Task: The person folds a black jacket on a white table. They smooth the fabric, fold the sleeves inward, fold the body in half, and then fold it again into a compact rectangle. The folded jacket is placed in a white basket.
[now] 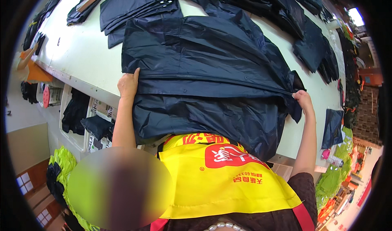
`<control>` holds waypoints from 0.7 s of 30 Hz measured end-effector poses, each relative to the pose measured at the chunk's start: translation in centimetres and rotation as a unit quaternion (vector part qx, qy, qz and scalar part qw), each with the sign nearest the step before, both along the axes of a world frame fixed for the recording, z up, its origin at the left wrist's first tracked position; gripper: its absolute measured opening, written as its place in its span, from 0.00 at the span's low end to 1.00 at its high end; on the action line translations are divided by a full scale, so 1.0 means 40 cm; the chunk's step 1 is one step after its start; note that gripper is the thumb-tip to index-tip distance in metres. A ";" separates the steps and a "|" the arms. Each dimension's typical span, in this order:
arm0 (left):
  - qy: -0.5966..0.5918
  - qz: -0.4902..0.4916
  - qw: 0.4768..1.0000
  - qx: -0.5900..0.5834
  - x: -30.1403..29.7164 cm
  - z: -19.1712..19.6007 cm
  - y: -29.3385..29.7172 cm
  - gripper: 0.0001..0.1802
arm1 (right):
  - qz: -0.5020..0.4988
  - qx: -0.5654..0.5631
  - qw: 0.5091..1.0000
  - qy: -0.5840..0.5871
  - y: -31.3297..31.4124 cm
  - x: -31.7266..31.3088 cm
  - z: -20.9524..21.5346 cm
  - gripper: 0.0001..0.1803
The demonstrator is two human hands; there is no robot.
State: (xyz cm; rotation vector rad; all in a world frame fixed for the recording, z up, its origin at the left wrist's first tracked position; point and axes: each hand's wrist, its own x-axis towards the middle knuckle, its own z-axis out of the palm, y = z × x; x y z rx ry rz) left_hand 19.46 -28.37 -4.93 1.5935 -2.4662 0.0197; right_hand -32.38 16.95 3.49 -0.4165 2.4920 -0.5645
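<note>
A dark navy rain jacket (pixel 204 63) lies spread across the white table (pixel 87 51), its closed zipper running left to right. My left hand (pixel 128 85) rests flat on the jacket's left edge near the zipper line. My right hand (pixel 303 98) pinches the jacket's right end, by the collar, at the zipper's end. The lower half of the jacket hangs over the table's near edge against my yellow apron (pixel 220 178).
Piles of folded dark garments (pixel 134 6) lie at the table's far side, and more dark pieces (pixel 314 43) run along the right. Under the table on the left are bins with dark fabric (pixel 77 110). Neon green garments (pixel 65 165) sit at the lower left and lower right.
</note>
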 end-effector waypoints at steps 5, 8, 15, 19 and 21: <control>0.008 0.051 0.992 0.118 -0.051 0.050 -0.023 0.37 | 0.078 0.019 0.988 0.129 0.019 0.008 -0.077 0.14; 0.046 0.108 0.981 0.151 0.000 0.064 -0.070 0.36 | 0.070 -0.083 0.951 0.288 -0.041 0.080 0.018 0.14; 0.249 -0.239 0.925 -0.160 -0.309 0.261 0.198 0.07 | 0.007 0.025 0.924 0.381 -0.218 0.059 0.108 0.23; 0.233 -0.444 0.865 0.019 -0.500 0.187 0.353 0.16 | -0.080 0.238 0.967 -0.032 -0.258 -0.094 0.078 0.31; 0.136 -0.459 0.874 0.080 -0.540 0.098 0.389 0.30 | -0.111 0.083 0.988 -0.076 -0.251 -0.088 0.043 0.25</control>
